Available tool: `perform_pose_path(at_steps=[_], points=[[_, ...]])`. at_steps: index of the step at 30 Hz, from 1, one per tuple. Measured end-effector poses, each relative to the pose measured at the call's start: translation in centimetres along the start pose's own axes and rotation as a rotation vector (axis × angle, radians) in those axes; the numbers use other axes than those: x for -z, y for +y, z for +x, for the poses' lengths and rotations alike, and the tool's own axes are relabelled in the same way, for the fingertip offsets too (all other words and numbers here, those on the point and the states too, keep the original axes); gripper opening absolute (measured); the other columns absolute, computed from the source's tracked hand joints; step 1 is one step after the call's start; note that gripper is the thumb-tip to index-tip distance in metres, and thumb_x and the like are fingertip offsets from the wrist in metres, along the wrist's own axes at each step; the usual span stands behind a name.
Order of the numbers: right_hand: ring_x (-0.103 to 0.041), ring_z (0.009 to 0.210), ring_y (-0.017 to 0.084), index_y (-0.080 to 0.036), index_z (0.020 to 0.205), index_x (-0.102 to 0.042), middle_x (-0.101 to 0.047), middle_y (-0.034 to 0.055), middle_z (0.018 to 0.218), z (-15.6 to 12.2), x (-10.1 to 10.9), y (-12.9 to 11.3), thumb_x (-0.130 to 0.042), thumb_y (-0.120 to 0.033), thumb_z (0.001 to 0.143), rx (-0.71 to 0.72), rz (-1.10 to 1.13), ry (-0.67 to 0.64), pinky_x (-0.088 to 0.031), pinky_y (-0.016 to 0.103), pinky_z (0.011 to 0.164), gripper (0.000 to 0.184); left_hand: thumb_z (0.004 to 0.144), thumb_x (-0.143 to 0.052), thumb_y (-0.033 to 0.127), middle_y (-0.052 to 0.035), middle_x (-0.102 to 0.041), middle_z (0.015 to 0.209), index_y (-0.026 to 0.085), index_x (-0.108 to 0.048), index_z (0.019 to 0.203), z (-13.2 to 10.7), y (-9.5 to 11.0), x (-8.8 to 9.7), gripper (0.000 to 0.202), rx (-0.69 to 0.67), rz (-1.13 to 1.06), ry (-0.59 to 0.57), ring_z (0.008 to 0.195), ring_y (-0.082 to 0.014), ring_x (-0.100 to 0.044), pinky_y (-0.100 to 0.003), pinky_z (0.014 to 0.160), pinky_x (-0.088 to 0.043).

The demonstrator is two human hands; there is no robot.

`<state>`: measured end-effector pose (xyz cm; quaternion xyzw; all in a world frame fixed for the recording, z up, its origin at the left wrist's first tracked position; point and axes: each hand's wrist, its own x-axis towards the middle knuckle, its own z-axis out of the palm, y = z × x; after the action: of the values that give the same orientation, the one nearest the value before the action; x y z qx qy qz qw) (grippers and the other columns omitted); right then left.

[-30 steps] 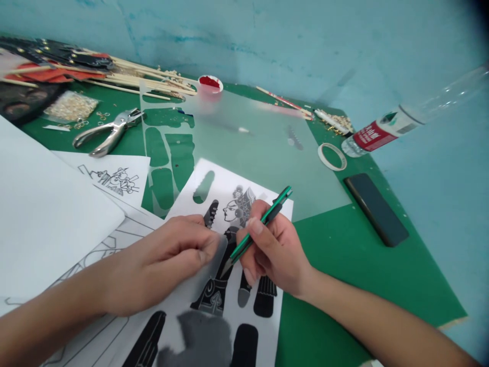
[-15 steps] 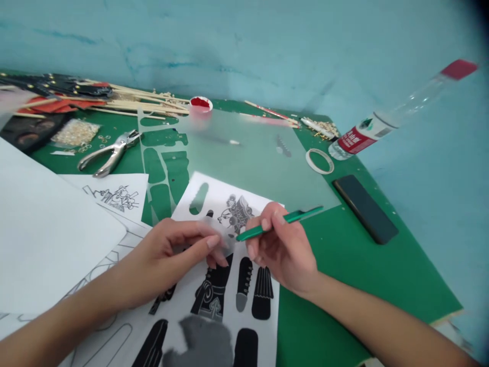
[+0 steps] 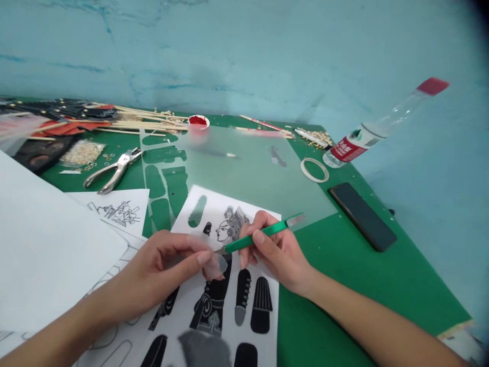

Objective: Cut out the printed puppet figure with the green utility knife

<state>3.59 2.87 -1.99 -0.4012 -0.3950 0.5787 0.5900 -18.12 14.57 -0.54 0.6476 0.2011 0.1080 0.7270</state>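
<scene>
My left hand [image 3: 168, 267] pinches a small translucent plastic cut-out [image 3: 208, 255] between thumb and fingers, just above a printed sheet [image 3: 225, 306] of black figure parts and a face. My right hand [image 3: 277, 252] is closed on a green craft knife [image 3: 263, 232], held nearly level with its tip toward the cut-out. Both hands hover over the sheet on a green cutting mat [image 3: 362, 275].
A frosted plastic sheet [image 3: 248, 168] with cut-out holes lies behind. Hole-punch pliers [image 3: 114, 171], a tape ring [image 3: 314, 169], a black phone [image 3: 362, 216], a lying bottle [image 3: 374, 130], a red paint cap [image 3: 198, 121], wooden sticks [image 3: 133, 120] and white papers [image 3: 46, 239] surround it.
The knife swung from upright cutting on the sheet to nearly level. My left hand lifted the small translucent piece off the printed sheet. The view tilted up a little.
</scene>
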Motion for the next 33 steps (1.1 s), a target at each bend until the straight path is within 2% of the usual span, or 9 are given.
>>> perform_pose_path(at_steps=[3, 9, 12, 16, 22, 29, 33], points=[[-0.057, 0.059, 0.011, -0.025, 0.096, -0.052, -0.074, -0.0008, 0.074, 0.0, 0.1, 0.2, -0.064, -0.046, 0.107, 0.009, -0.012, 0.003, -0.04, 0.027, 0.058, 0.027, 0.106, -0.063, 0.036, -0.0018, -0.083, 0.093, 0.025, -0.083, 0.096, 0.0, -0.1, 0.0, 0.025, -0.005, 0.008, 0.005, 0.088, -0.014, -0.077, -0.021, 0.084, -0.061], [-0.055, 0.058, 0.012, -0.025, 0.094, -0.051, -0.072, -0.0017, 0.07, 0.1, 0.1, 0.3, -0.064, -0.053, 0.105, -0.002, -0.044, 0.039, -0.04, 0.028, 0.057, 0.033, 0.105, -0.064, 0.038, -0.0025, -0.084, 0.094, 0.025, -0.084, 0.097, -0.3, 0.2, -0.1, 0.025, 0.002, 0.057, 0.024, 0.089, -0.0169, -0.078, -0.025, 0.085, -0.063], [-0.055, 0.059, 0.012, -0.025, 0.094, -0.051, -0.073, -0.0009, 0.07, 0.2, 0.0, 0.3, -0.065, -0.053, 0.104, 0.019, -0.061, 0.043, -0.041, 0.027, 0.056, 0.033, 0.104, -0.064, 0.036, 0.0, -0.085, 0.096, 0.027, -0.085, 0.1, -0.3, 0.3, -0.2, 0.022, 0.011, 0.046, 0.017, 0.092, -0.0173, -0.079, -0.024, 0.086, -0.063], [-0.057, 0.06, 0.012, -0.025, 0.094, -0.053, -0.075, 0.0008, 0.073, 0.1, -0.1, 0.3, -0.068, -0.052, 0.103, 0.03, -0.062, 0.062, -0.043, 0.027, 0.055, 0.032, 0.102, -0.069, 0.038, -0.0004, -0.085, 0.093, 0.03, -0.086, 0.098, -0.1, -0.4, -0.1, 0.019, -0.009, -0.021, 0.046, 0.088, -0.0162, -0.08, -0.021, 0.083, -0.064], [-0.06, 0.058, 0.011, -0.024, 0.096, -0.056, -0.079, 0.0016, 0.077, 0.1, -0.2, 0.6, -0.071, -0.045, 0.103, 0.049, 0.014, 0.07, -0.045, 0.026, 0.055, 0.026, 0.1, -0.072, 0.042, -0.0032, -0.085, 0.093, 0.03, -0.087, 0.1, -0.3, -0.8, 0.0, 0.019, 0.02, -0.065, 0.068, 0.087, -0.017, -0.08, -0.024, 0.083, -0.065], [-0.066, 0.061, 0.012, -0.024, 0.096, -0.057, -0.079, 0.0004, 0.076, 0.1, 0.0, 0.3, -0.072, -0.05, 0.101, -0.009, 0.069, 0.175, -0.046, 0.026, 0.056, 0.031, 0.101, -0.07, 0.042, -0.0028, -0.085, 0.093, 0.031, -0.087, 0.103, -0.3, -0.5, 0.0, 0.02, 0.02, -0.036, 0.056, 0.087, -0.0172, -0.08, -0.027, 0.086, -0.066], [-0.066, 0.061, 0.012, -0.023, 0.093, -0.057, -0.079, 0.0005, 0.075, -0.1, -0.1, 0.5, -0.072, -0.049, 0.102, 0.02, 0.052, 0.127, -0.046, 0.025, 0.055, 0.03, 0.1, -0.072, 0.042, -0.0033, -0.085, 0.094, 0.029, -0.087, 0.102, -0.3, -0.7, 0.0, 0.02, 0.032, -0.06, 0.068, 0.088, -0.0182, -0.081, -0.027, 0.085, -0.067]])
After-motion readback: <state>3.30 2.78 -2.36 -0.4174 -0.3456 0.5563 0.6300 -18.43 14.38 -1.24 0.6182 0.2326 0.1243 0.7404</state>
